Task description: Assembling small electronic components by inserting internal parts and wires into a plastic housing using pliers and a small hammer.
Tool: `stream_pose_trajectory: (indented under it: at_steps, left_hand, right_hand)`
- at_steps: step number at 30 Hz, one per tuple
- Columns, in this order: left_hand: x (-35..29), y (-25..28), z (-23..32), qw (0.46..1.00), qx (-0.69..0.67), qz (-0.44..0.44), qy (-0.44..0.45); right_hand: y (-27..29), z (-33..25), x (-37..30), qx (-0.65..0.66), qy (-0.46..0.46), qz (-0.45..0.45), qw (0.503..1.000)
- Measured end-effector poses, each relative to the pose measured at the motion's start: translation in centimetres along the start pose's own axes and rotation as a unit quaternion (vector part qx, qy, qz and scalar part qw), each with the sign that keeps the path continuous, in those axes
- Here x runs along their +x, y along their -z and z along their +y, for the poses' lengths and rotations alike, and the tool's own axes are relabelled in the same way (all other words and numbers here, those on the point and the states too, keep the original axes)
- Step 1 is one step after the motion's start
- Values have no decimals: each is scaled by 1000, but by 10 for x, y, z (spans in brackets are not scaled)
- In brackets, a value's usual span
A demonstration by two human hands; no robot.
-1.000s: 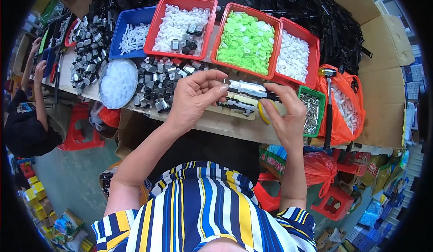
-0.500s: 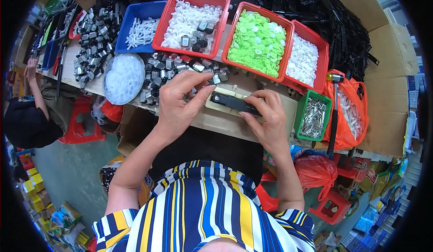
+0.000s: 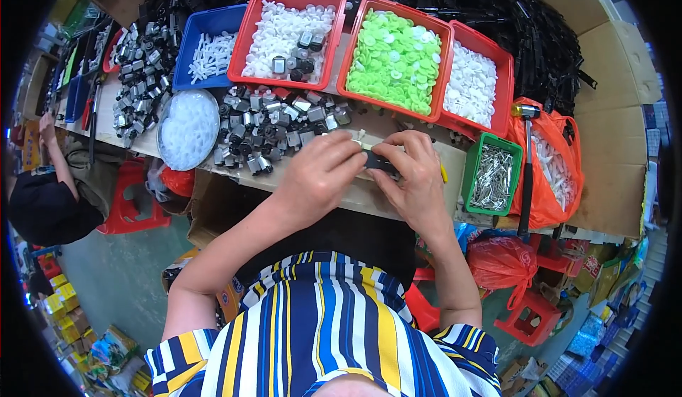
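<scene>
A narrow black plastic housing [image 3: 378,162] lies at the front middle of the bench, mostly covered by my fingers. My right hand [image 3: 415,180] pinches it between thumb and fingers from the right. My left hand [image 3: 320,178] is closed over its left end, fingers curled together; whatever they hold is hidden. Just behind the fingertips, a bit of the cream fixture block [image 3: 366,145] shows. A heap of small silver-and-black motors [image 3: 273,123] spreads beside and beyond my left hand. The yellow end of some tool [image 3: 444,174] sticks out at the right of my right hand.
Behind stand a blue bin [image 3: 186,59] of white pins, red bins [image 3: 339,20] of white and green discs, and a green box [image 3: 469,176] of metal pins. A hammer [image 3: 526,176] lies by an orange bag [image 3: 572,162]. A person [image 3: 53,198] sits at far left.
My left hand has moved right and in over the housing, closing its fingers there. My right hand has shifted slightly left. Most of the fixture block and the housing are now covered.
</scene>
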State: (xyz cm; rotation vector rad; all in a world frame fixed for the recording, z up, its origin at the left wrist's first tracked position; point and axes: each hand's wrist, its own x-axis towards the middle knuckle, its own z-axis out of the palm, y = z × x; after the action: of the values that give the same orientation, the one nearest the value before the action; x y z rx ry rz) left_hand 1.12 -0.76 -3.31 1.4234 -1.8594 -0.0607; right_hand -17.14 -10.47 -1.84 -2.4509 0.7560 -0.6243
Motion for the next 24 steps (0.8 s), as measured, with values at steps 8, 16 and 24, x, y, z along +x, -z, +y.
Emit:
stream_pose_trajectory:
  at_steps: [8, 16, 24]
  left_hand:
    - [-11, -9, -3, 989, 103, -31, -99]
    - [-8, -13, 0, 982, 144, -41, -115]
    - [-8, -10, 3, 978, 166, -44, -115]
  right_hand:
    - [72, 36, -2, -100, -86, 147, 980]
    - [150, 156, -40, -307, -222, 144, 914]
    - [165, 119, -27, -231, -250, 134, 931]
